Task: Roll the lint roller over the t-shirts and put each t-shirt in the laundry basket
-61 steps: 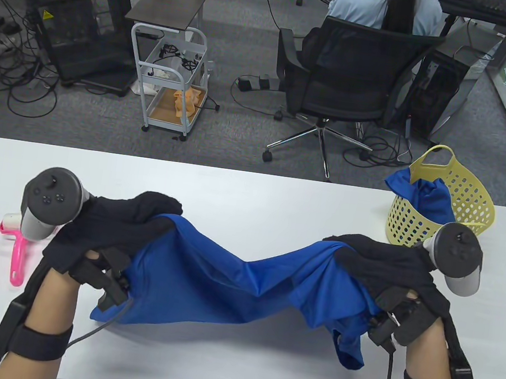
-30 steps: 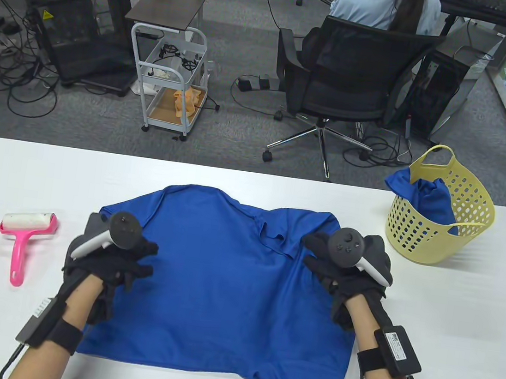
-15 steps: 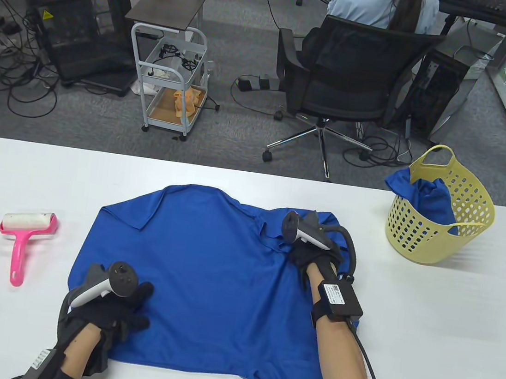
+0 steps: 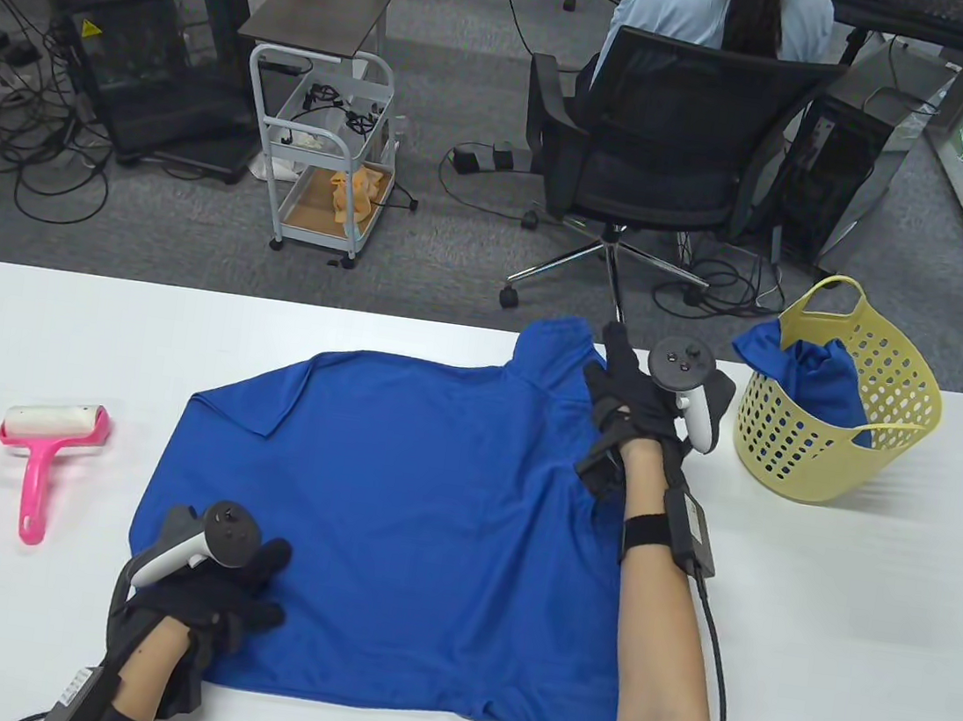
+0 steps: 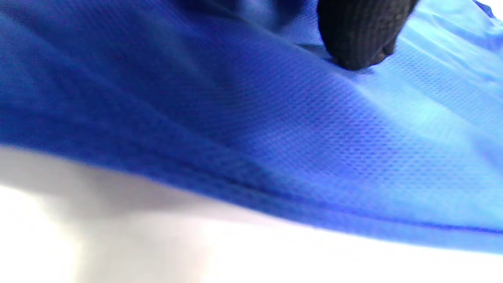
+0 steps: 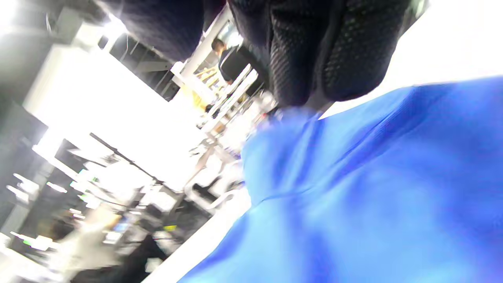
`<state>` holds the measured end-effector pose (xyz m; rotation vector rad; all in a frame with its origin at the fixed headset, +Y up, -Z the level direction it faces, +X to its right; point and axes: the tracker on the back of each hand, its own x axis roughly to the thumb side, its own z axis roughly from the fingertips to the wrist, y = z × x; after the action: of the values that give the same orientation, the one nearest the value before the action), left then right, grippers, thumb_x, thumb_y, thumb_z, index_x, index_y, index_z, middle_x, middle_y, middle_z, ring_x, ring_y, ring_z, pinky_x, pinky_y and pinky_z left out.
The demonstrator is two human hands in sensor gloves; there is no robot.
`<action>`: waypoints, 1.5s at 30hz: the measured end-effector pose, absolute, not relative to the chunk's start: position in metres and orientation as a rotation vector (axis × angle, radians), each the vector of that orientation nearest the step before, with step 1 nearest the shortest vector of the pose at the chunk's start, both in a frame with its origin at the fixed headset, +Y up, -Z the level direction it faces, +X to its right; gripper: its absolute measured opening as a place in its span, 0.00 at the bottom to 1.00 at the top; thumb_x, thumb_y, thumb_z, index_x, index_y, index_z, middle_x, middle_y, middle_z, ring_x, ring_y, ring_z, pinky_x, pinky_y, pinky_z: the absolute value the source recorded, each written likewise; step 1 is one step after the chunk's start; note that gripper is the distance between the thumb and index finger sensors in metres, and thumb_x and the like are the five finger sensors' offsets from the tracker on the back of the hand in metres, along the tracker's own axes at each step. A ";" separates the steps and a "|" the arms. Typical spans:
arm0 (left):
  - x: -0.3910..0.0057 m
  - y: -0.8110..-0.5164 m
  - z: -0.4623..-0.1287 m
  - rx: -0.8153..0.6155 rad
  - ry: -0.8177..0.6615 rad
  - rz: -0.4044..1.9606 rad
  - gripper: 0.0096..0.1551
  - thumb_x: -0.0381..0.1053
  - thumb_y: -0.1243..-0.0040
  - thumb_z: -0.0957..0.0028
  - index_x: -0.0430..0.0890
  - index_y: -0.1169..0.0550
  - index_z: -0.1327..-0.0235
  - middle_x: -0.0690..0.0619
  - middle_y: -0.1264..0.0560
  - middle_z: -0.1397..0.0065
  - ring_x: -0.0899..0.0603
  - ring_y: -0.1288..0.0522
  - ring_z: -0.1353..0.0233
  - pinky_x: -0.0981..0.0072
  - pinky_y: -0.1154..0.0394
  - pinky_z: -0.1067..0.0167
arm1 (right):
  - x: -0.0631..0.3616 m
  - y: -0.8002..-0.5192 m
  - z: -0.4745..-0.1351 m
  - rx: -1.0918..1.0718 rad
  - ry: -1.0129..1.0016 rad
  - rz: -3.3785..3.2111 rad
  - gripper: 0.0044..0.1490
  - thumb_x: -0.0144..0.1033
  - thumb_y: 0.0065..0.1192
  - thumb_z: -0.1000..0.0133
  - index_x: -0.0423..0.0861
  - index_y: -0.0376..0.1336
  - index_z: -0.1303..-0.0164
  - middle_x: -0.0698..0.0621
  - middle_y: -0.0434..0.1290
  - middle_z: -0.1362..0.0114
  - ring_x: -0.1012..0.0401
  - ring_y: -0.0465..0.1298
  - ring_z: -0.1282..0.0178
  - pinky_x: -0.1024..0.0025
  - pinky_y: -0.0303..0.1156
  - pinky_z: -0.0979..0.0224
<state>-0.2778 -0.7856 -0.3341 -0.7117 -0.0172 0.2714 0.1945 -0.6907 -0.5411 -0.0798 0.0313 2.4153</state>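
One blue t-shirt lies spread across the white counter, and it looks like the flattening stage. The right hand is out at the far corner by the sleeve, its grip seemingly pinching fabric there, though the fingers blur in the wrist view, so I can't call it for certain. The left hand rests on the near left corner, fingers relaxed, pinning the cloth flat. The pink lint roller sits untouched on the counter, left of the shirt. Over on the right, the yellow laundry basket already holds blue cloth, so some of the job seems done. Still ahead for this shirt: rolling, then the basket.
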 end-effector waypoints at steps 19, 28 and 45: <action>-0.278 -0.787 -0.332 -0.702 -0.013 0.271 0.46 0.69 0.48 0.45 0.70 0.58 0.23 0.59 0.71 0.17 0.34 0.74 0.19 0.28 0.65 0.30 | 0.232 -0.737 -0.308 -0.804 0.970 2.802 0.46 0.65 0.55 0.47 0.41 0.65 0.31 0.39 0.75 0.32 0.47 0.80 0.44 0.55 0.78 0.43; -0.278 -0.788 -0.331 -0.701 -0.017 0.272 0.46 0.69 0.49 0.44 0.70 0.59 0.23 0.58 0.71 0.17 0.34 0.74 0.19 0.28 0.65 0.30 | 0.207 -0.753 -0.298 -0.763 0.788 2.917 0.28 0.51 0.66 0.46 0.49 0.68 0.40 0.51 0.78 0.41 0.58 0.79 0.47 0.59 0.77 0.38; -0.278 -0.789 -0.329 -0.694 -0.020 0.262 0.44 0.70 0.52 0.44 0.70 0.60 0.23 0.59 0.72 0.18 0.34 0.75 0.19 0.28 0.66 0.30 | 0.228 -0.685 -0.293 -0.144 0.049 2.329 0.27 0.38 0.52 0.41 0.38 0.55 0.37 0.40 0.79 0.40 0.70 0.92 0.69 0.79 0.92 0.70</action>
<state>-0.2782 -0.7894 -0.3295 -0.6942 -0.0204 0.2615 0.2280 -0.6845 -0.2930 -0.1444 0.0493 2.3295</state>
